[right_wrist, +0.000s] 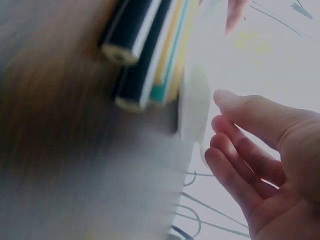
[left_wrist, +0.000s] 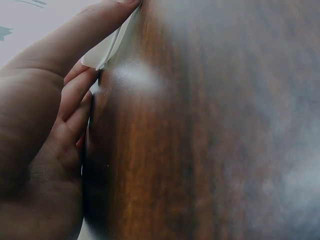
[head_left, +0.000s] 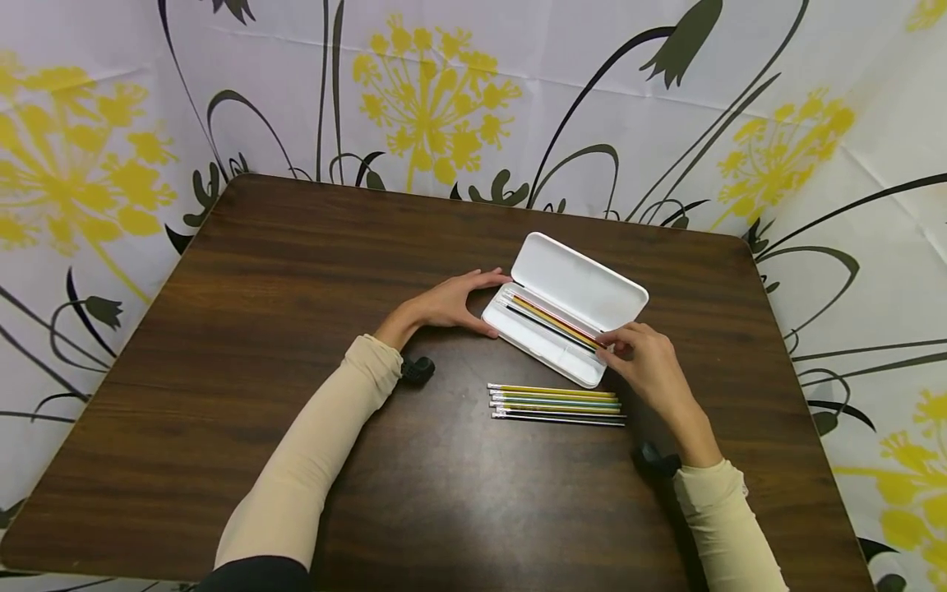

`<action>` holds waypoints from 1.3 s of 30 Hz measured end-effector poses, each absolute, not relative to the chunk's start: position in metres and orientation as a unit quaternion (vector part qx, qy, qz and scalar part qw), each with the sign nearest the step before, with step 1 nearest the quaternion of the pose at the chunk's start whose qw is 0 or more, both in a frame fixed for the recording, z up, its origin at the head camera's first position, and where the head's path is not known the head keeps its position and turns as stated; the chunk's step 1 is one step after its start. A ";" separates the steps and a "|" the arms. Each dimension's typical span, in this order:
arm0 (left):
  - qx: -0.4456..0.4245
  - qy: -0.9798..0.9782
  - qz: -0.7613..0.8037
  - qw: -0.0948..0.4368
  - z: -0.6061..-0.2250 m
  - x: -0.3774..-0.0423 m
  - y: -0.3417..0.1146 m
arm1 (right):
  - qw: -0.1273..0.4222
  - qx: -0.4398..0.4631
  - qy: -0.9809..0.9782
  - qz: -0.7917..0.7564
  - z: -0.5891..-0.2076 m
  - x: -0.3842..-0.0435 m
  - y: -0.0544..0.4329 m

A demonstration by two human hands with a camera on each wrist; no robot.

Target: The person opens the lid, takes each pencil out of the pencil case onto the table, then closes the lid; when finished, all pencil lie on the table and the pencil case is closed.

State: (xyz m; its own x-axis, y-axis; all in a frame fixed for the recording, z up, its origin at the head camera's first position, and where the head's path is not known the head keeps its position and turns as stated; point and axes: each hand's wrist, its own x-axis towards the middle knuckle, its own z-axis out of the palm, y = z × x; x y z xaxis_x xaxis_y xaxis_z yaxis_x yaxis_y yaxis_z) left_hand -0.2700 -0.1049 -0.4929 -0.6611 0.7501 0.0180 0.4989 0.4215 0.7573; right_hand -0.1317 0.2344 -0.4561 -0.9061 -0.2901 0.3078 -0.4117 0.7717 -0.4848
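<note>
An open white pencil case point(head_left: 543, 345) lies on the table, its lid point(head_left: 577, 279) tipped back and a few pencils point(head_left: 551, 321) inside. My left hand point(head_left: 447, 302) grips the case's left end, thumb at the front corner and fingers at the back. At the right end, my right hand point(head_left: 647, 358) pinches the end of a pencil in the case; the fingertips partly cover the contact. In the right wrist view, thumb and curved fingers point(right_wrist: 250, 115) stand beside the case's end. A row of several pencils point(head_left: 555, 404) lies in front of the case.
The dark wooden table point(head_left: 296, 255) has rounded corners. Behind and beside it hangs a white cloth point(head_left: 577, 49) with yellow flowers and grey stems. A dark wrist device point(head_left: 419, 370) sits at the left sleeve, and another point(head_left: 654, 460) at the right.
</note>
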 end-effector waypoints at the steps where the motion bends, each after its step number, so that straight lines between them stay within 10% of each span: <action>1: 0.377 0.827 0.384 0.165 -0.494 -0.270 -0.105 | 0.103 0.187 -0.937 0.278 -0.458 -0.134 0.233; 27: 0.380 0.824 0.388 0.162 -0.494 -0.269 -0.106 | 0.053 0.235 -0.962 0.128 -0.455 -0.144 0.217; 39: 0.386 0.824 0.384 0.158 -0.493 -0.268 -0.105 | 0.086 0.170 -0.903 0.384 -0.458 -0.143 0.246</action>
State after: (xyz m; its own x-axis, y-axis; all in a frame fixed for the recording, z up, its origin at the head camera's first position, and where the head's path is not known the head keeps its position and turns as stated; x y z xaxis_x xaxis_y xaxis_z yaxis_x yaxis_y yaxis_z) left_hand -0.2678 -0.1050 -0.4927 -0.6518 0.7575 0.0371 0.5155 0.4066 0.7543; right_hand -0.1431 0.2456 -0.4583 -0.9272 -0.2410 0.2866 -0.3736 0.6472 -0.6645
